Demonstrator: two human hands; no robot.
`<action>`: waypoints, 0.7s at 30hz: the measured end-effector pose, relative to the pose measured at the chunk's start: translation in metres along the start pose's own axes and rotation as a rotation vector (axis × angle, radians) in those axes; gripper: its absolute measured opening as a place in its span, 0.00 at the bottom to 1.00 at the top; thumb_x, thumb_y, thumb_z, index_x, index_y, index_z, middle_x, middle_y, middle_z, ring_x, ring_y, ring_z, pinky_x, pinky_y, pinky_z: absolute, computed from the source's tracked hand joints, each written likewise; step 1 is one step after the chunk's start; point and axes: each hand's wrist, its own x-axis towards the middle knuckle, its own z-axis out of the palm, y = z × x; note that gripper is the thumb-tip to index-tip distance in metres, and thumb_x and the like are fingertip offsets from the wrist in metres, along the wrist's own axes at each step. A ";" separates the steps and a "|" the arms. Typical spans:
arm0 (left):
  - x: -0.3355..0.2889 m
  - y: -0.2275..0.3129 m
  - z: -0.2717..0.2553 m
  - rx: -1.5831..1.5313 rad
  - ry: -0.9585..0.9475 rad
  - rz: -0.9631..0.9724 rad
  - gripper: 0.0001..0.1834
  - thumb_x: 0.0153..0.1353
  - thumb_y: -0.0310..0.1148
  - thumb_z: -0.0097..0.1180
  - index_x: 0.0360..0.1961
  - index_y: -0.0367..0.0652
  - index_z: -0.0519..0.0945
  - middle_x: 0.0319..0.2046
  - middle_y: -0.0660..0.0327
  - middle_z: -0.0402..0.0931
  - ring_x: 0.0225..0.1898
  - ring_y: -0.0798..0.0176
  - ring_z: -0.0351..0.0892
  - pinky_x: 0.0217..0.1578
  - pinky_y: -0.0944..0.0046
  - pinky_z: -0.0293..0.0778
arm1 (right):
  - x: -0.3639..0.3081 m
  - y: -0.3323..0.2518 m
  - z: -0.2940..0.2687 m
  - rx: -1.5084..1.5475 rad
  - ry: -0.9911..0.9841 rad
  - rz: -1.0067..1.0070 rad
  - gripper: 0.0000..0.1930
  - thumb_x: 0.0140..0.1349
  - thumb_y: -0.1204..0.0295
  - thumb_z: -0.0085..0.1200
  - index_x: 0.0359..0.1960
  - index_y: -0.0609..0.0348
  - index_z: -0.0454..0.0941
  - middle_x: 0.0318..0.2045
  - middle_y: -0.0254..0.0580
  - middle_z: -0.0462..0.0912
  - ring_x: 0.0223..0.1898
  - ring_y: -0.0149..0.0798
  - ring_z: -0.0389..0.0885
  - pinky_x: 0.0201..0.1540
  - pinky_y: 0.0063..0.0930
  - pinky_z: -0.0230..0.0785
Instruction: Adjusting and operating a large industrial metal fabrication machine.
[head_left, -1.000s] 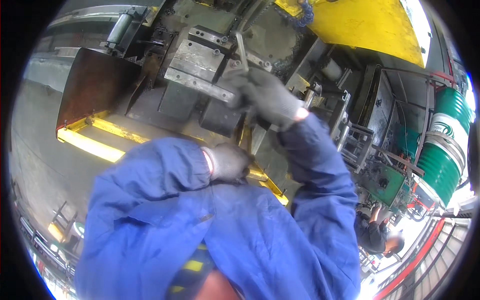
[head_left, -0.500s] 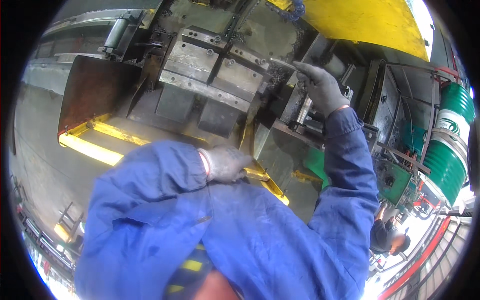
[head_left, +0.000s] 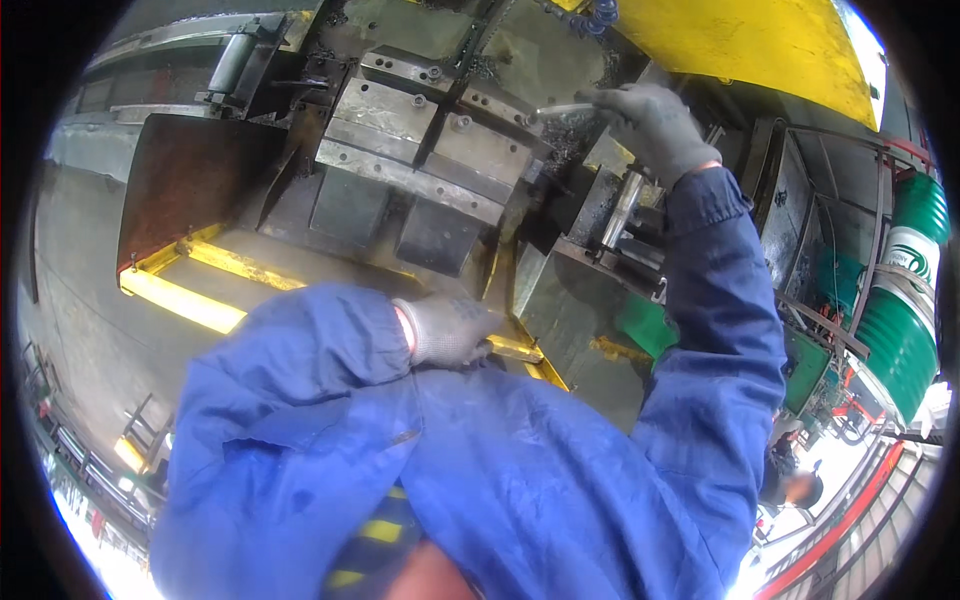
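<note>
My right hand (head_left: 655,125), in a grey glove, is raised over the right side of the machine. Its fingers are closed on a thin grey metal rod (head_left: 567,108). The rod points left, its end close to the right end of a bolted steel clamp bar (head_left: 497,102). Below that bar lie steel die blocks (head_left: 385,112) with bolt holes. My left hand (head_left: 452,330), also gloved, rests in front of my blue jacket with its fingers curled. Whether anything is inside them is hidden.
A yellow frame (head_left: 240,265) runs along the machine's near side, beside a dark, rusty plate (head_left: 185,190). A yellow panel (head_left: 770,45) hangs at the upper right. Green drums (head_left: 900,340) stand far right. Another person (head_left: 785,475) is at the lower right.
My right hand has moved up and slightly right with the rod, which now lies more level. My left hand has hardly moved.
</note>
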 end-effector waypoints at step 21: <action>0.002 0.002 -0.007 -0.053 -0.073 -0.048 0.14 0.59 0.38 0.53 0.41 0.41 0.76 0.39 0.49 0.81 0.42 0.45 0.80 0.46 0.51 0.73 | 0.004 0.016 0.012 -0.153 -0.033 -0.146 0.28 0.52 0.80 0.57 0.56 0.41 0.76 0.33 0.35 0.80 0.33 0.38 0.76 0.43 0.30 0.71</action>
